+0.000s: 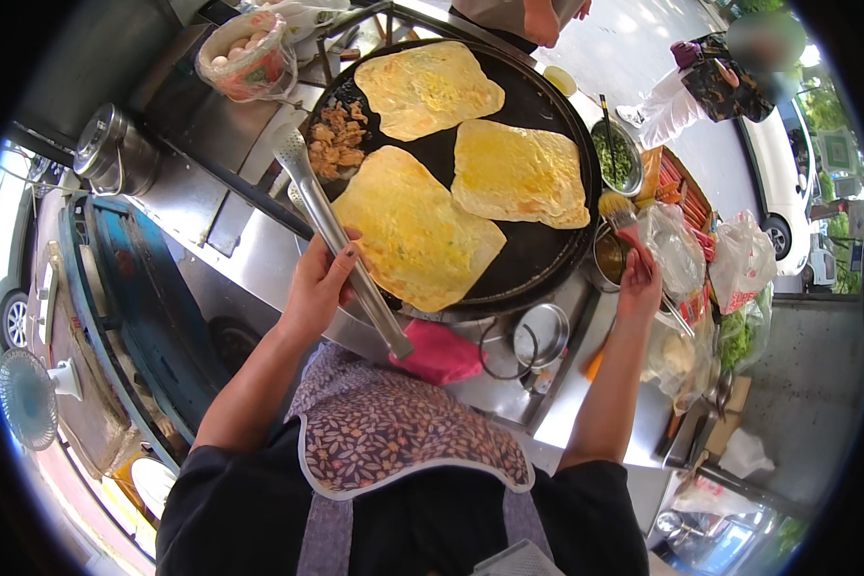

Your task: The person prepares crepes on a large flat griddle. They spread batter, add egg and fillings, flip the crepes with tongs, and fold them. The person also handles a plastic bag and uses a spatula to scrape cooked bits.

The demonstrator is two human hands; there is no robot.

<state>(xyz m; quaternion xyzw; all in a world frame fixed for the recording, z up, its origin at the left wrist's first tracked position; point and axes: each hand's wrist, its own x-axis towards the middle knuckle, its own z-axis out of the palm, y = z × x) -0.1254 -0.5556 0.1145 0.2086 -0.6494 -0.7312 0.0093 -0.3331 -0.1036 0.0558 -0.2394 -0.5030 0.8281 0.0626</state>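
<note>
My left hand (324,277) is closed around a pair of stainless steel tongs (353,263), whose perforated ends lie over the left rim of the round black griddle (540,255). Three egg-coated flatbreads cook there: one near me (421,230), one at the right (520,173) and one at the far side (428,90). Small browned meat pieces (337,140) are heaped at the griddle's left. In my right hand (639,281) is a basting brush (628,223), its yellowish bristles above a metal pot of brown sauce (610,259) beside the griddle.
A bucket of eggs (243,57) and a lidded metal pot (119,151) stand at the left. Chopped greens fill a bowl (617,158) at the right, near sausages (680,191) and plastic bags (741,263). Pink cloth (439,353) lies before me. People stand beyond the griddle.
</note>
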